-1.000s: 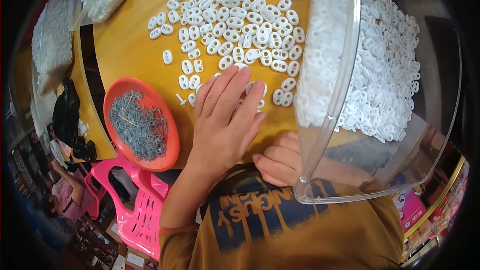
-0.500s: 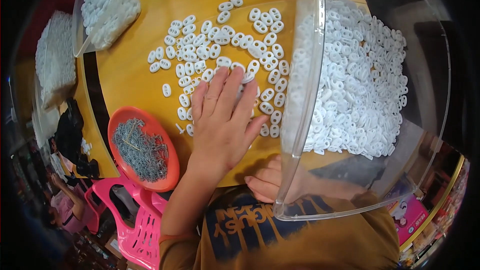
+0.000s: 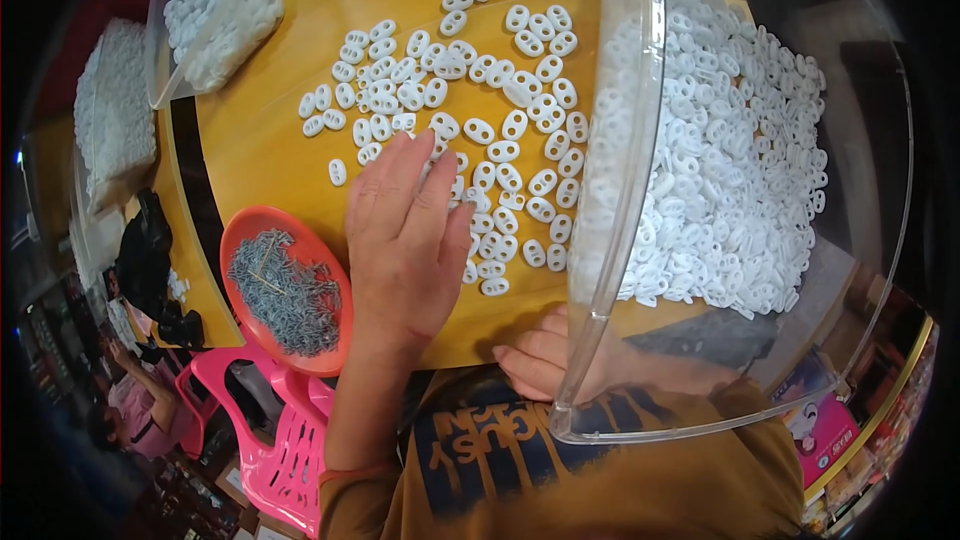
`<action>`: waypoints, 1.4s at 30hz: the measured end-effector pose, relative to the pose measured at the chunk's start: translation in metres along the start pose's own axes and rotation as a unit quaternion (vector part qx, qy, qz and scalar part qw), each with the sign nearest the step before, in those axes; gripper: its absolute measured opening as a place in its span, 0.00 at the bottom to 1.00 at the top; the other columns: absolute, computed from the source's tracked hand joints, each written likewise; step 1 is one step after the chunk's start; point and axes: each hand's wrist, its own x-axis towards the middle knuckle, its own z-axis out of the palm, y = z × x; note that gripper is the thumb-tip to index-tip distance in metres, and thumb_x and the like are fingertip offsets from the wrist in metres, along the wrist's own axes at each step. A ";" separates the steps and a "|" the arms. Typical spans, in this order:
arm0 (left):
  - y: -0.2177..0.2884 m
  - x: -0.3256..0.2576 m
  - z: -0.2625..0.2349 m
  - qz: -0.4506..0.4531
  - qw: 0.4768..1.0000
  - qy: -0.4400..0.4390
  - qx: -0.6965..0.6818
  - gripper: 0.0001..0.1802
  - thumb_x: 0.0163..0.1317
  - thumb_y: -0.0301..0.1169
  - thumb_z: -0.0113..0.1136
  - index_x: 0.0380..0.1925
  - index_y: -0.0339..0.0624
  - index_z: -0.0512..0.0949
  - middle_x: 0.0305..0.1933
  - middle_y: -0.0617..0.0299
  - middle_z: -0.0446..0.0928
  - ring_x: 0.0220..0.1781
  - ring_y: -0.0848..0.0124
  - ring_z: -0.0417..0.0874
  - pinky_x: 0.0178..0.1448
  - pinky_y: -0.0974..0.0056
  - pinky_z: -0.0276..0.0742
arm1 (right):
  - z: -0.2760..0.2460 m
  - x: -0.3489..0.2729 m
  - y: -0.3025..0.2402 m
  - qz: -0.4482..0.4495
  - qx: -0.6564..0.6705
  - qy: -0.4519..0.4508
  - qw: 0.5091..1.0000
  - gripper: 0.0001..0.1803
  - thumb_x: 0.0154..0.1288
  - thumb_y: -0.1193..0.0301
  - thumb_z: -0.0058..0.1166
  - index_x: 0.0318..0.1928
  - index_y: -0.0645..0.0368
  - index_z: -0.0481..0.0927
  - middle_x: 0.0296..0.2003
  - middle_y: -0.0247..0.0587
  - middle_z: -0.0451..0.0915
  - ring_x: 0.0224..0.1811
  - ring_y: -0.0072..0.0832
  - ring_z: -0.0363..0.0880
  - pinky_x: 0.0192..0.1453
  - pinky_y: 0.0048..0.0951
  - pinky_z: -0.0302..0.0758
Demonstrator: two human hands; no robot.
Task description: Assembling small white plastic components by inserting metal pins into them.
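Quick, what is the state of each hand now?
Left hand: open, flat on the white pieces on the table.
Right hand: grips the clear tub from below.

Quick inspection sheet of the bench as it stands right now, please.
Surface: yellow wooden table, mostly covered.
Job's things: white oval rings spread flat; clear tub of more rings, tilted.
Clutter: orange dish of small metal pins; second clear tub of white parts, far left.
Hands: left hand flat, fingers spread, on the rings; right hand at the tub's lower rim, grip unclear.
Cables: nothing seen.
Surroundings: pink plastic chair; another person lower left.
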 end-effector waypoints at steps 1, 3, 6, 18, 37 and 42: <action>-0.001 0.004 -0.002 0.000 1.000 0.001 0.001 0.21 0.47 0.26 0.62 0.45 0.37 0.74 0.53 0.52 0.70 0.57 0.53 0.69 0.60 0.52 0.62 | -0.001 0.000 0.000 -0.002 0.000 0.000 1.000 0.14 0.43 0.74 0.62 0.34 0.64 0.78 0.23 0.35 0.72 0.19 0.25 0.67 0.22 0.25 0.63; -0.003 0.017 -0.008 -0.003 1.000 -0.007 0.006 0.20 0.48 0.26 0.61 0.44 0.36 0.74 0.53 0.49 0.71 0.56 0.50 0.70 0.58 0.52 0.64 | -0.002 0.002 0.001 -0.005 -0.003 -0.006 1.000 0.15 0.43 0.74 0.62 0.35 0.64 0.78 0.23 0.35 0.72 0.19 0.25 0.68 0.22 0.24 0.63; -0.009 0.044 -0.007 0.030 0.999 0.022 0.013 0.20 0.49 0.27 0.61 0.44 0.36 0.74 0.53 0.47 0.70 0.56 0.49 0.69 0.58 0.53 0.64 | -0.001 -0.001 0.000 0.001 -0.012 -0.010 1.000 0.15 0.43 0.75 0.62 0.35 0.63 0.77 0.23 0.34 0.72 0.18 0.24 0.68 0.22 0.24 0.63; -0.013 0.083 0.026 0.052 0.995 -0.073 0.046 0.32 0.56 0.48 0.54 0.57 0.42 0.66 0.64 0.49 0.59 0.67 0.55 0.56 0.67 0.51 0.51 | -0.005 0.003 -0.005 0.020 0.006 -0.037 0.999 0.15 0.44 0.74 0.63 0.36 0.62 0.77 0.25 0.33 0.73 0.20 0.25 0.70 0.24 0.25 0.66; 0.023 -0.050 -0.014 -0.049 0.985 -0.131 -0.101 0.30 0.49 0.35 0.61 0.54 0.39 0.69 0.62 0.53 0.63 0.66 0.57 0.61 0.67 0.51 0.50 | 0.000 0.020 -0.002 0.019 -0.042 -0.040 0.998 0.10 0.50 0.70 0.57 0.33 0.61 0.79 0.24 0.34 0.74 0.20 0.24 0.68 0.22 0.24 0.62; 0.009 -0.045 -0.028 -0.035 0.998 -0.025 -0.053 0.17 0.48 0.29 0.61 0.41 0.40 0.77 0.48 0.58 0.74 0.51 0.60 0.73 0.55 0.55 0.64 | 0.003 0.020 -0.005 0.031 -0.067 -0.032 0.997 0.11 0.45 0.73 0.59 0.33 0.61 0.78 0.24 0.33 0.74 0.19 0.24 0.67 0.21 0.24 0.62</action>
